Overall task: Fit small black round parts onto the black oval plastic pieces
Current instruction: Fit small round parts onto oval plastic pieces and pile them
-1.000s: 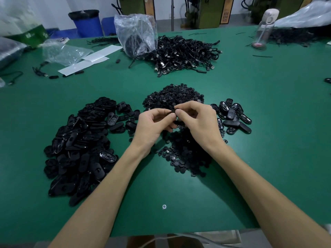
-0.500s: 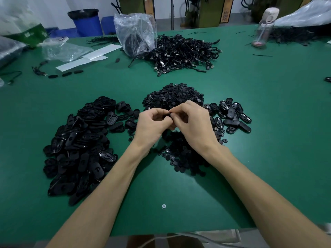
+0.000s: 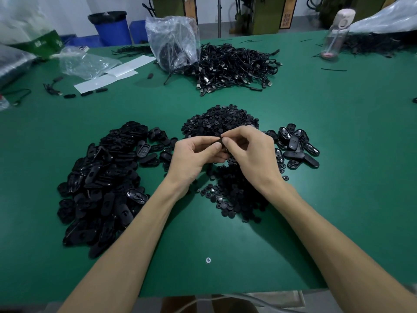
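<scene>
1. Oval piece [image 3: 220,140]: held between both hands at table centre. Fingers hide most of it and only a dark edge shows.
2. Left hand [image 3: 195,154]: fingers curled, with thumb and forefinger clamping the oval piece from the left.
3. Right hand [image 3: 250,152]: fingers curled, with thumb and forefinger tips pinching the right end of the same piece. Can't tell whether a round part sits under those tips.
4. Far heap of round parts [image 3: 221,122] lies just behind the hands. Near spread of round parts [image 3: 239,197] lies below the right wrist. Both are on the green table [image 3: 349,177].
5. Big pile of ovals [image 3: 101,181] sits left of the left hand. Small cluster of ovals [image 3: 297,147] sits just right of the right hand.
6. Far side: tangle of black cables [image 3: 232,66] with a clear plastic bag [image 3: 173,41] at its left edge. Clear bottle [image 3: 336,32] stands far right, and a blue bin [image 3: 112,28] stands beyond the table edge.
</scene>
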A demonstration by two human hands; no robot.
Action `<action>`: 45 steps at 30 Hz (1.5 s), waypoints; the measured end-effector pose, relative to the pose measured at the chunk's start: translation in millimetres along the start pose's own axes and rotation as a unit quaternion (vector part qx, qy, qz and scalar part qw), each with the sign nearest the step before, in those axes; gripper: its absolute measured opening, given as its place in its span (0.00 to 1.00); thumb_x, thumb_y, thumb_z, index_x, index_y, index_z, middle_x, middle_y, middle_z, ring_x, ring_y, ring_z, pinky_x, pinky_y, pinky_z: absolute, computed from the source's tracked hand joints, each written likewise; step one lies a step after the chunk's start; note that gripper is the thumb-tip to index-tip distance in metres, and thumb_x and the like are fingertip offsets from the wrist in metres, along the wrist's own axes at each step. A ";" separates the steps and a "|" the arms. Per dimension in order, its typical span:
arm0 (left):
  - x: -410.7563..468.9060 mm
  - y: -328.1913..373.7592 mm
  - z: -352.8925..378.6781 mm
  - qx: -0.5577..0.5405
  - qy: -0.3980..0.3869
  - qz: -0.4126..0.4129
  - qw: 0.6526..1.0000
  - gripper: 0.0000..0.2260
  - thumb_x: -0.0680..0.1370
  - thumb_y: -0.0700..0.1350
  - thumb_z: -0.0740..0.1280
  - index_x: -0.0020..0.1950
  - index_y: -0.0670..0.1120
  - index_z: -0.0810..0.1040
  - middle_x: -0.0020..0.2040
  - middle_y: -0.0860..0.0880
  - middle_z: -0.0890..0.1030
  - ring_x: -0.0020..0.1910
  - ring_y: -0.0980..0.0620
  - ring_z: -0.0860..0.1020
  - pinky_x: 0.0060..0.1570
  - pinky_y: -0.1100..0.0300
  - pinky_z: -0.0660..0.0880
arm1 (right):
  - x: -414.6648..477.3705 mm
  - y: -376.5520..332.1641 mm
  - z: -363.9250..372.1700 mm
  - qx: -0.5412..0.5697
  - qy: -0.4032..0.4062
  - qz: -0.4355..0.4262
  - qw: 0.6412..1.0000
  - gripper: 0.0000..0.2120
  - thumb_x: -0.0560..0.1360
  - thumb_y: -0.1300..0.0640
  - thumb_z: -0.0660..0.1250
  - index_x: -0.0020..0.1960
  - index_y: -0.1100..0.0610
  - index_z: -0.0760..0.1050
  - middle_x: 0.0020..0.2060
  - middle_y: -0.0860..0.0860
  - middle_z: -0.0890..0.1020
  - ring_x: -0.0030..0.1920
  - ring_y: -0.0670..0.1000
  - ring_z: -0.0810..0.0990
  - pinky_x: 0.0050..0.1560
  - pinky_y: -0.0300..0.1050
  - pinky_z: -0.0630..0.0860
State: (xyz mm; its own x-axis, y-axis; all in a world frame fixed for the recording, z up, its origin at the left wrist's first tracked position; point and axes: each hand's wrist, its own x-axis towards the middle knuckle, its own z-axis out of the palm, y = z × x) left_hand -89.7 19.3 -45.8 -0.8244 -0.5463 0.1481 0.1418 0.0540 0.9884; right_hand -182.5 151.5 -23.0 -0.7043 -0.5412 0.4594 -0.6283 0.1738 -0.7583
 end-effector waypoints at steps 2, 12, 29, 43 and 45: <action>-0.1 -0.3 0.9 0.013 0.005 0.005 1.000 0.06 0.80 0.36 0.72 0.57 0.37 0.84 0.44 0.38 0.87 0.42 0.43 0.87 0.46 0.57 0.83 | -0.6 -0.2 0.4 -0.003 0.001 -0.006 1.000 0.04 0.78 0.61 0.72 0.52 0.57 0.85 0.45 0.49 0.84 0.43 0.42 0.81 0.47 0.32 0.75; 4.2 17.4 -12.4 0.343 0.165 0.106 0.918 0.11 0.83 0.36 0.66 0.64 0.44 0.82 0.59 0.47 0.84 0.56 0.57 0.81 0.61 0.66 0.75 | 19.0 16.4 -28.4 -0.087 0.108 0.009 0.990 0.05 0.81 0.59 0.69 0.54 0.56 0.83 0.50 0.50 0.82 0.47 0.47 0.80 0.55 0.38 0.77; 16.1 9.7 -52.9 0.580 0.220 -0.020 0.784 0.11 0.82 0.38 0.68 0.63 0.36 0.81 0.60 0.37 0.79 0.57 0.38 0.79 0.63 0.44 0.75 | 21.9 40.0 -38.2 -0.291 0.039 0.093 0.951 0.14 0.82 0.56 0.65 0.64 0.59 0.80 0.61 0.59 0.76 0.65 0.60 0.69 0.66 0.55 0.62; 13.0 13.7 -49.4 0.430 0.272 0.035 0.860 0.14 0.82 0.35 0.63 0.65 0.41 0.82 0.61 0.44 0.81 0.53 0.53 0.80 0.55 0.67 0.74 | 9.7 25.5 -11.9 -0.266 -0.067 -0.006 0.962 0.08 0.81 0.50 0.69 0.55 0.52 0.84 0.51 0.50 0.78 0.57 0.55 0.71 0.59 0.49 0.59; 10.8 16.8 -42.2 0.356 0.273 0.049 0.892 0.15 0.80 0.34 0.64 0.62 0.45 0.84 0.56 0.50 0.84 0.51 0.59 0.81 0.52 0.74 0.74 | 10.3 25.6 -13.0 -0.234 -0.034 -0.009 0.972 0.07 0.81 0.51 0.69 0.53 0.52 0.84 0.48 0.48 0.78 0.55 0.54 0.71 0.55 0.46 0.56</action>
State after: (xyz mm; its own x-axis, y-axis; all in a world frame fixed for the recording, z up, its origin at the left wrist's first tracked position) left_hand -73.1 -20.9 -29.0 -0.4089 -0.8257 0.3886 -0.3471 0.5345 0.7706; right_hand -210.2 161.0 -31.7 -0.6781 -0.5986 0.4265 -0.7332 0.5098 -0.4501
